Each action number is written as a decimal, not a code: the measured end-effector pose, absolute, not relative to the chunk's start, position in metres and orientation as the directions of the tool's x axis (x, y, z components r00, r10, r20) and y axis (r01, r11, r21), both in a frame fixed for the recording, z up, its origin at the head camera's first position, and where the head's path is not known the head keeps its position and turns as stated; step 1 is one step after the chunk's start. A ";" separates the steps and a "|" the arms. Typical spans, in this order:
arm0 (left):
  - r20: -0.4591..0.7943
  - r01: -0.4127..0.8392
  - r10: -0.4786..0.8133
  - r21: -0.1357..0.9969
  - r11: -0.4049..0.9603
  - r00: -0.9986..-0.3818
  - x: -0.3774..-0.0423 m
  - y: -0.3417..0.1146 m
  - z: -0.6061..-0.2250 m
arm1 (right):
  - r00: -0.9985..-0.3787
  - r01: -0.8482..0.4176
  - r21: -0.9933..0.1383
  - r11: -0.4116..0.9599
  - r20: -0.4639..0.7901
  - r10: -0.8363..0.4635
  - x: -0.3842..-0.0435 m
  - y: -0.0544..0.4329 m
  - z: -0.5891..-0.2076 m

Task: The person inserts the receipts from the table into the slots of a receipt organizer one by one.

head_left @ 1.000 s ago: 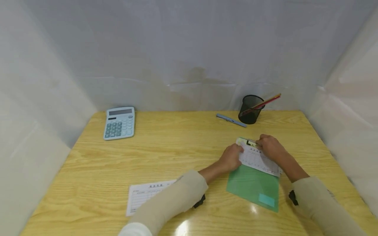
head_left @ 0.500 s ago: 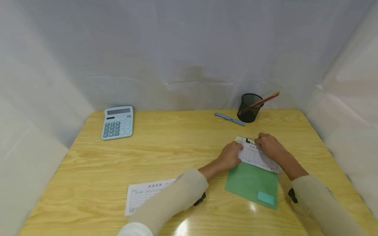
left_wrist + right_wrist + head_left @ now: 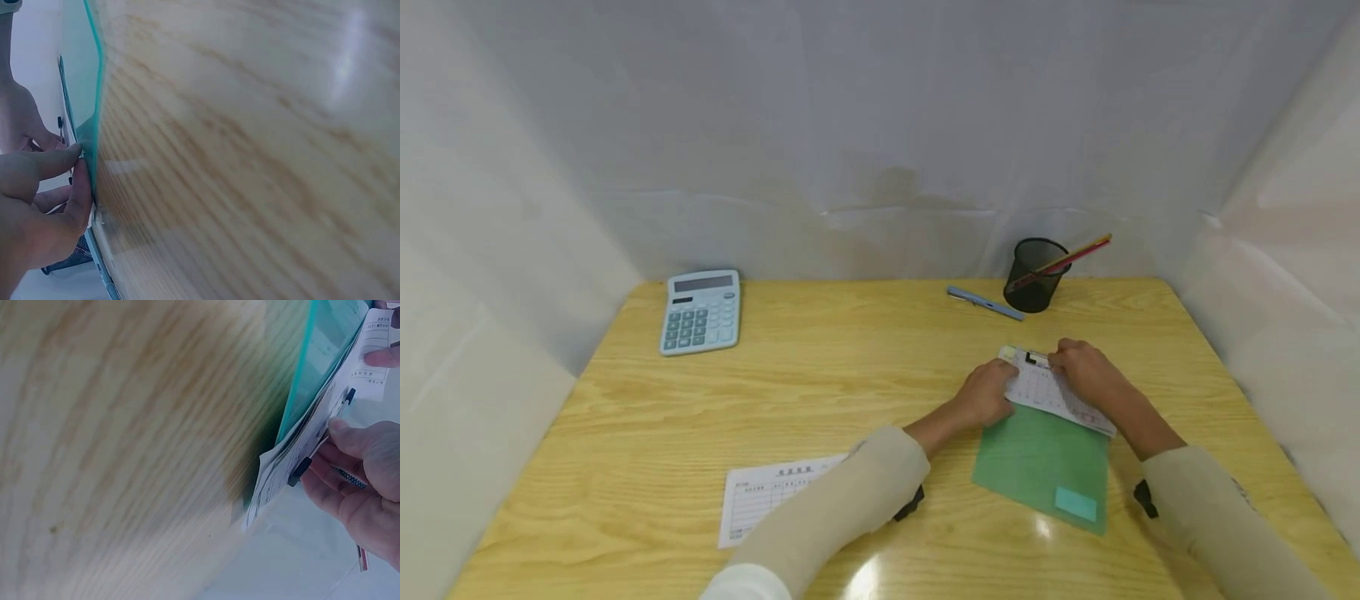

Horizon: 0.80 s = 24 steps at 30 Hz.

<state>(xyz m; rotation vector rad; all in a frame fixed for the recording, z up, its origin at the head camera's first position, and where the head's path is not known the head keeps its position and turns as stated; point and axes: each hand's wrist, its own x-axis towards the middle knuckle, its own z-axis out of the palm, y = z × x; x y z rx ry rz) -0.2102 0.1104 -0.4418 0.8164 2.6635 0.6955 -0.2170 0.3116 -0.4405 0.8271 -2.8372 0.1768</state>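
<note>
A green translucent clipboard (image 3: 1037,458) lies on the right of the table, with printed paper forms (image 3: 1037,390) across its upper half. My left hand (image 3: 985,397) pinches the forms at their left edge, beside the board; in the left wrist view its thumb and forefinger meet there, and how much of the board they take in is hidden. At the top edge my right hand (image 3: 1092,377) holds the metal clip (image 3: 1036,359). The right wrist view has its thumb and fingers on the clip, next to a black end piece (image 3: 300,472), with the forms between clip and board.
Another printed form (image 3: 767,500) lies at the front left, partly under my left sleeve. A blue calculator (image 3: 701,312) sits back left. Behind the clipboard are a blue pen (image 3: 985,302) and a black mesh pen cup (image 3: 1033,287), tipped over, holding pencils (image 3: 1086,251).
The forms have shifted up towards the clip, so their lower edge is higher and more green board shows. Both hands have stayed in nearly the same place.
</note>
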 end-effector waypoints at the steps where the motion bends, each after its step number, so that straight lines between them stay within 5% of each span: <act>1: -0.117 0.451 0.583 0.520 0.726 -0.804 -0.210 0.110 -0.442 | -0.829 -0.541 -0.061 0.839 0.206 -0.520 -0.217 0.312 -0.441; 24: -0.092 0.461 0.604 0.561 0.688 -0.791 -0.210 0.104 -0.439 | -0.866 -0.490 -0.065 0.869 0.151 -0.477 -0.216 0.309 -0.440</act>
